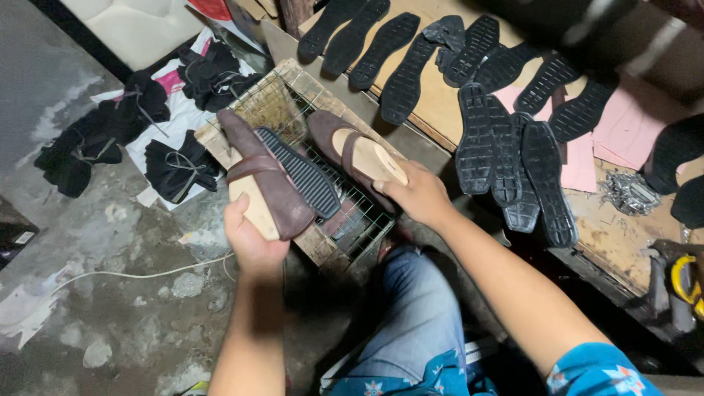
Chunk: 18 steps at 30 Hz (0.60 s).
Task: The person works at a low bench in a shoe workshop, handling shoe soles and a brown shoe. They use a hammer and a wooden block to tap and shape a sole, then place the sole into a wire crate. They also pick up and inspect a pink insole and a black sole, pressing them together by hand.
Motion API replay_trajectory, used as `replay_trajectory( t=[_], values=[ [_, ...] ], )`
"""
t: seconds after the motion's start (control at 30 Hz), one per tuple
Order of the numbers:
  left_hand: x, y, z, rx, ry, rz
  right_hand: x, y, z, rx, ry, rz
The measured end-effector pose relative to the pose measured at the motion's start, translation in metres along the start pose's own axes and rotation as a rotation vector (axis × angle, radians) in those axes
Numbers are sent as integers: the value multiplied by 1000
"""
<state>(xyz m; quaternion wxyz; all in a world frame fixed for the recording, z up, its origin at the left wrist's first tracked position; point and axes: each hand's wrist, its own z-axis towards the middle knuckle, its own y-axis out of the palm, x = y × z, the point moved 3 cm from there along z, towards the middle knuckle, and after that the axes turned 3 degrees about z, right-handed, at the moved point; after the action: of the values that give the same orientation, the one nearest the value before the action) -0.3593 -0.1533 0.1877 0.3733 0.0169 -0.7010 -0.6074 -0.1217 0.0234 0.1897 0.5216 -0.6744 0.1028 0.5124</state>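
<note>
Brown suede covers both shoe uppers, each stretched on a pale wooden last and held over the wire rack (345, 213), the landmark for what follows. The left hand (253, 246) grips the heel end of the left shoe (260, 176) just above the rack's near corner, fingers wrapped narrow round the last, and a black ribbed sole (301, 172) lies against that shoe's side, over the rack's middle. The right hand (418, 196) holds the right shoe (356, 150) at its heel above the rack's right edge, fingers closed on the last, thumb on top. To handle this well, I judge the grips should stay on the bare wood, clear of the suede and any glued edge, and the loose-looking sole wants steadying so it does not slide off. Right of the rack, on the desk (440, 103), more black soles (506, 147) lie in rows; left of the rack, dark uppers (176, 169) sit on white paper on the floor.
</note>
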Motion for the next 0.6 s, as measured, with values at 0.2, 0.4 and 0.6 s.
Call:
replay_trajectory(
  t=[0.2, 0.4, 0.6],
  values=[
    [28, -22, -39, 182, 30, -13, -19, 42, 61, 5, -97, -53],
    [46, -81, -51, 344, -2, -36, -14, 70, 88, -12, -52, -34],
    [45, -133, -71, 411, -26, 233, -10, 77, 84, 16, -80, -85]
  ],
)
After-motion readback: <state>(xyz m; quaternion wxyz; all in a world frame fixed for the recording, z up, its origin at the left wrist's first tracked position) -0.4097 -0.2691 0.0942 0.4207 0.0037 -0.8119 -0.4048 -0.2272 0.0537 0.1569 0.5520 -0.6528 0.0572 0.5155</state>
